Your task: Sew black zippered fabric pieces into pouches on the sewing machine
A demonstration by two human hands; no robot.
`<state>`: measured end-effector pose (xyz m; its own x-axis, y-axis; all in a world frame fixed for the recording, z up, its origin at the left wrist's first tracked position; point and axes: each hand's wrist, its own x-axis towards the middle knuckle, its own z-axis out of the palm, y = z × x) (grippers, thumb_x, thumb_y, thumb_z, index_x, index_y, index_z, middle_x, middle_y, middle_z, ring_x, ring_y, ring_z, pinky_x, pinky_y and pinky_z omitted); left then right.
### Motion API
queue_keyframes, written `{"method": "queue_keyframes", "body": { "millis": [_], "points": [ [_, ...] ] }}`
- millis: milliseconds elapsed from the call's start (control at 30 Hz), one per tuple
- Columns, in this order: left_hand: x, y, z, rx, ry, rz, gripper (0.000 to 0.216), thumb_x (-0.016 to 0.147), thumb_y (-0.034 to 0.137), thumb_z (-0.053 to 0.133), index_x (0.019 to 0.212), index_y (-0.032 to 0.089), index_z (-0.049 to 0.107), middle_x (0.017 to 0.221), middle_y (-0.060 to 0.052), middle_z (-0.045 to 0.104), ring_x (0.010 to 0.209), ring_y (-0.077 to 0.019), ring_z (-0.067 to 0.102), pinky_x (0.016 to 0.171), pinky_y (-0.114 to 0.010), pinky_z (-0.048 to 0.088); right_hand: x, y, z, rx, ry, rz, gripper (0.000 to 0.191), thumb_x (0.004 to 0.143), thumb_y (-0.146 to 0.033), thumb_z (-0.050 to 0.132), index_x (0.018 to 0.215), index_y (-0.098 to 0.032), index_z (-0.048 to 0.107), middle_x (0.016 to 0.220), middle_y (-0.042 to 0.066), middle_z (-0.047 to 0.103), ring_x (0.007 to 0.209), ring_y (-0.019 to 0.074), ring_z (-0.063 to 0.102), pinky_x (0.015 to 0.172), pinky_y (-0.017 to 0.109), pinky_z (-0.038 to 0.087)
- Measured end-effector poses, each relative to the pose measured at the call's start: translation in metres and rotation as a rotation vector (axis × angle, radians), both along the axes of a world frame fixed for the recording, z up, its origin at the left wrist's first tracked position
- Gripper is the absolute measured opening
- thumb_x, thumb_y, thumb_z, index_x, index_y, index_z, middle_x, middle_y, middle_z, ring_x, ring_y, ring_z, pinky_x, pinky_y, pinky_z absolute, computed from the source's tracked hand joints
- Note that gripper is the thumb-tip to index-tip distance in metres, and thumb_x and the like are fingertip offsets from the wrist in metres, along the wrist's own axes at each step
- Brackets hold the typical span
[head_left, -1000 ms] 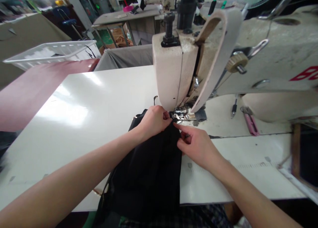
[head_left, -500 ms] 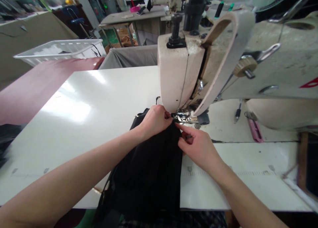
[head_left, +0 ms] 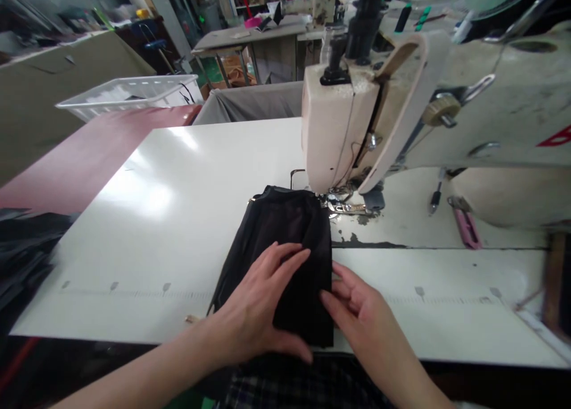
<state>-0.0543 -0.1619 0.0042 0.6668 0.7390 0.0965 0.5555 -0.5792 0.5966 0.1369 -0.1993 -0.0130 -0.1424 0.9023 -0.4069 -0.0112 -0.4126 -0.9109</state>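
"What has been changed?"

"The left hand point(head_left: 256, 299) and right hand point(head_left: 366, 314) have been drawn back toward six o'clock from the presser foot point(head_left: 342, 207). The left is spread wide over the black cloth point(head_left: 292, 222), gripping nothing; the cloth's three o'clock edge is met by the right, but whether it is pinched cannot be told."

"And the black cloth?"

"It is laid at seven o'clock from the presser foot, far corner beside it. Close guiding seems to have been replaced by flattening."

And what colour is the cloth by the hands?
The cloth is black; it shows best in the head view.
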Motion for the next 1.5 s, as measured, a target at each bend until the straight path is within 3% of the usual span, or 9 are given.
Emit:
{"method": "queue_keyframes", "body": {
  "millis": [67, 167, 300, 500, 700, 867, 1000, 1233, 1500],
  "points": [
    [-0.003, -0.020, -0.001, 0.019, 0.046, -0.041, 0.101, 0.066, 0.061, 0.073, 0.146, 0.020, 0.027, 0.140, -0.016, 0.042, 0.129, -0.0325, 0.042, 0.107, -0.049, 0.042, -0.007, -0.004, 0.002, 0.052, -0.032, 0.017, 0.039, 0.086, -0.032, 0.056, 0.122, -0.016, 0.056, 0.089, 0.005, 0.069, 0.075, 0.0173, 0.063, 0.076, 0.032, 0.053],
    [-0.001, -0.033, -0.005, 0.073, -0.003, 0.002, 0.058, 0.091, 0.028, 0.055, 0.144, 0.019, 0.032, 0.136, -0.012, 0.049, 0.125, -0.0235, 0.046, 0.106, -0.040, 0.045, -0.011, -0.007, 0.004, 0.079, -0.024, 0.044, 0.029, 0.089, -0.033, 0.051, 0.110, -0.017, 0.063, 0.084, 0.004, 0.069, 0.075, 0.0177, 0.063, 0.073, 0.031, 0.054],
    [0.000, -0.035, -0.010, 0.161, -0.128, 0.041, 0.041, 0.094, 0.015, 0.043, 0.135, 0.016, 0.046, 0.128, -0.013, 0.056, 0.118, -0.0194, 0.053, 0.100, -0.034, 0.051, -0.010, -0.011, 0.006, 0.082, -0.046, 0.030, 0.029, 0.091, -0.035, 0.048, 0.109, -0.018, 0.064, 0.090, 0.006, 0.070, 0.081, 0.0199, 0.064, 0.077, 0.033, 0.054],
    [0.006, -0.044, -0.017, 0.326, -0.129, 0.064, 0.037, 0.087, 0.012, 0.055, 0.123, 0.010, 0.057, 0.123, -0.015, 0.060, 0.117, -0.0241, 0.054, 0.106, -0.044, 0.046, -0.011, -0.016, 0.002, 0.134, -0.108, 0.010, 0.029, 0.090, -0.037, 0.047, 0.106, -0.019, 0.064, 0.087, 0.006, 0.069, 0.079, 0.0206, 0.063, 0.076, 0.034, 0.053],
    [0.007, -0.034, 0.019, 0.340, -0.233, 0.273, 0.026, 0.093, 0.008, 0.045, 0.110, 0.015, 0.062, 0.098, -0.006, 0.068, 0.090, -0.0123, 0.064, 0.080, -0.024, 0.054, -0.017, -0.017, 0.004, 0.134, -0.083, -0.054, 0.020, 0.082, -0.032, 0.056, 0.096, -0.019, 0.062, 0.073, 0.001, 0.062, 0.069, 0.0174, 0.058, 0.075, 0.034, 0.051],
    [0.005, -0.033, 0.017, 0.583, -0.128, -0.101, 0.014, 0.091, 0.012, 0.054, 0.100, 0.009, 0.063, 0.081, -0.005, 0.068, 0.078, -0.0160, 0.062, 0.068, -0.030, 0.046, -0.024, -0.031, 0.016, -0.015, 0.087, -0.063, 0.017, 0.074, -0.032, 0.066, 0.081, -0.018, 0.062, 0.067, -0.001, 0.060, 0.065, 0.0153, 0.056, 0.063, 0.027, 0.050],
    [0.003, -0.040, -0.003, 0.456, -0.202, -0.074, 0.017, 0.093, 0.012, 0.049, 0.102, 0.010, 0.063, 0.086, -0.006, 0.068, 0.081, -0.0155, 0.062, 0.072, -0.030, 0.047, -0.026, -0.048, 0.017, -0.077, 0.143, -0.048, 0.020, 0.077, -0.036, 0.066, 0.073, -0.017, 0.064, 0.068, -0.001, 0.061, 0.068, 0.0151, 0.057, 0.065, 0.026, 0.050],
    [0.002, -0.036, 0.014, 0.500, -0.207, -0.183, 0.017, 0.091, 0.009, 0.050, 0.102, 0.009, 0.063, 0.085, -0.007, 0.067, 0.084, -0.0172, 0.062, 0.074, -0.032, 0.050, -0.025, -0.050, 0.019, -0.011, 0.073, -0.049, 0.027, 0.080, -0.041, 0.064, 0.070, -0.017, 0.070, 0.064, -0.001, 0.060, 0.067, 0.0159, 0.054, 0.064, 0.025, 0.045],
    [0.004, -0.036, -0.002, 0.519, -0.200, -0.237, 0.019, 0.093, 0.009, 0.046, 0.100, 0.006, 0.063, 0.085, -0.009, 0.069, 0.082, -0.0175, 0.062, 0.077, -0.032, 0.051, -0.020, -0.052, 0.019, 0.005, 0.095, -0.021, 0.017, 0.082, -0.029, 0.059, 0.079, -0.019, 0.072, 0.078, -0.001, 0.066, 0.082, 0.0185, 0.058, 0.075, 0.026, 0.048]
  ]
}}
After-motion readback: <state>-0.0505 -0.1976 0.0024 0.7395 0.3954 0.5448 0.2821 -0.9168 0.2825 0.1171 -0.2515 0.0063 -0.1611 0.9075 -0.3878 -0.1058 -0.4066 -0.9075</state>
